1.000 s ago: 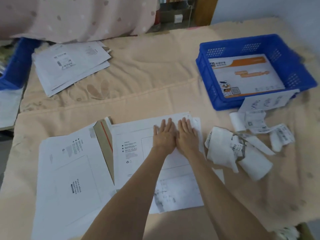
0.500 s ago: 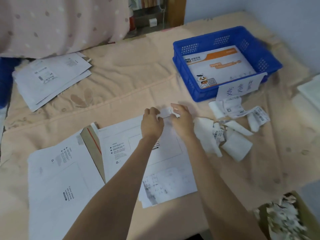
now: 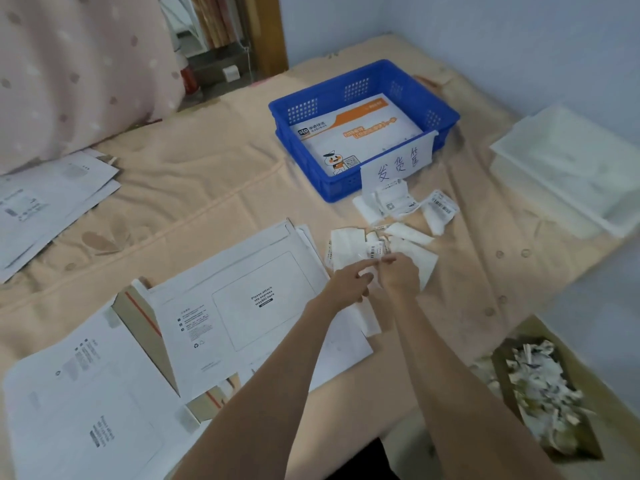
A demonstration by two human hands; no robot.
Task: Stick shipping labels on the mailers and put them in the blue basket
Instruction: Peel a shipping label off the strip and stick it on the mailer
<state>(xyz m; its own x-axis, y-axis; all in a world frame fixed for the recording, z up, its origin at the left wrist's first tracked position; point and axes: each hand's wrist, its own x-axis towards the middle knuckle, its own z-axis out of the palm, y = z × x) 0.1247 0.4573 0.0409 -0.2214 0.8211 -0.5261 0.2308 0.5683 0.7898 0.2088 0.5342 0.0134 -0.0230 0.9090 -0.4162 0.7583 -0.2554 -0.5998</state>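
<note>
A bed covered in a peach blanket [image 3: 214, 188] serves as the work area, with a pale wall behind. A blue basket [image 3: 446, 114] sits at upper centre-right and already holds one orange-and-white mailer [image 3: 353, 133]; a handwritten paper sign hangs on its front wall. An unlabelled mailer [image 3: 249, 299] lies flat at centre, its waybill box bare. Loose shipping labels [image 3: 401, 202] are scattered just right of it. Both hands meet over that pile at centre-right: the left hand [image 3: 349, 282] and right hand [image 3: 398, 275] pinch a white label [image 3: 372, 252] between the fingertips. Judgement: the label pick-up or backing peel is in hand. The next move calls for placing the label squarely inside the printed box and pressing it flat.
</note>
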